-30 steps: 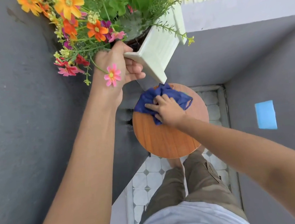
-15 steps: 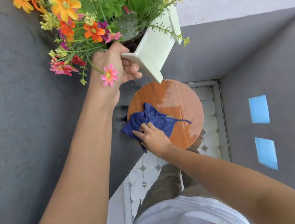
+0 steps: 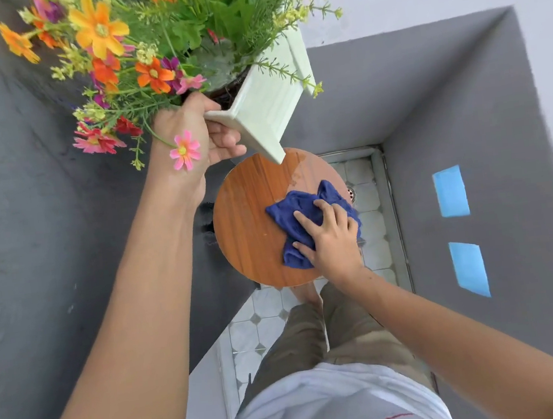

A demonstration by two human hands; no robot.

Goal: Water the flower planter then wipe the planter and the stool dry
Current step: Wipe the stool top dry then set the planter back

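stool [image 3: 253, 225] top half wiped: left hand [image 3: 191, 139] gripping lifted planter [image 3: 267, 107], right hand [image 3: 331, 237] flat on blue cloth [image 3: 298, 213] at right edge; wet far edge best swept next.

My left arm reaches far and up, its hand [image 3: 191, 139] curled tight around the near corner of the planter [image 3: 267, 110], thumb over the rim and fingers tucked beneath. My right arm stretches forward from the near right, lower down, its hand [image 3: 331, 237] palm down with fingers spread, pressing flat on the cloth [image 3: 297, 210].
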